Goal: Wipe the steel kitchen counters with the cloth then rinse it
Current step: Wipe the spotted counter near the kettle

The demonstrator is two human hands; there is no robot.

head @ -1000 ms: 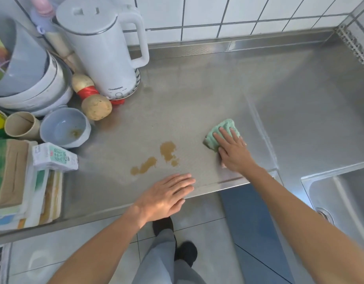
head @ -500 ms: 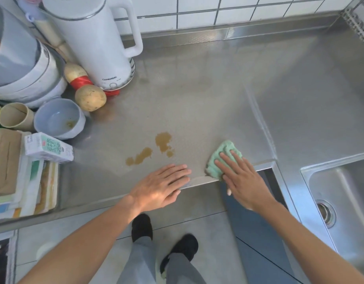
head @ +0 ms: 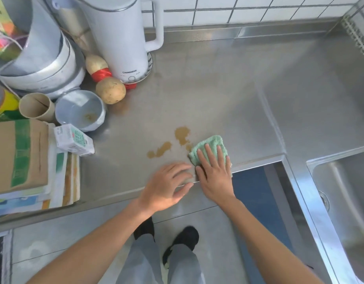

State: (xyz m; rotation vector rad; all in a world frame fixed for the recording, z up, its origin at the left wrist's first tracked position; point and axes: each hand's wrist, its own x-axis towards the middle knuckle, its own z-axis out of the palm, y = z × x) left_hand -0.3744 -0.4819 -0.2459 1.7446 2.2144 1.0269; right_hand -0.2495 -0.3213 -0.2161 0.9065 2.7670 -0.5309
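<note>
Steel counter (head: 228, 95) bears cloth (head: 209, 148), kettle (head: 123, 37), bowl (head: 79, 110)

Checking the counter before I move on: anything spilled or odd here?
Yes: brown liquid puddles lie unwiped on the steel counter, just left of the green cloth. The pale blue bowl holds similar residue.

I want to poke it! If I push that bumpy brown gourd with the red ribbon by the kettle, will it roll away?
The gourd would probably wobble more than roll: it has two round bulbs and lies on its side. It likely won't travel far, since the kettle sits right beside it. It's probably stiff, not squishy.
</note>
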